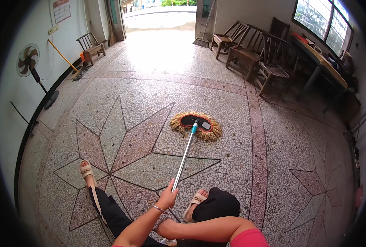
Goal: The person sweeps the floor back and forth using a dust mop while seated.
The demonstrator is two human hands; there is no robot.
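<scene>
My left hand (168, 197), with a bracelet at its wrist, grips the metal pole (184, 157) of a mop. Lower down, close to my body, my right hand (166, 228) is curled into a fist at the pole's lower end, which my arms partly hide. From my hands the pole runs forward to a teal collar and a mop head (213, 132) of yellowish-tan strands around a black, red-edged plate. Those strands lie on the patterned terrazzo floor (232, 173) in front of me.
My sandalled feet stand either side of the pole. Wooden chairs (244, 53) and a table (325, 63) line the right wall. At the left are a standing fan (28, 60), an orange-handled mop (62, 55) and a small chair (93, 48). A broom (201, 42) leans by the open doorway.
</scene>
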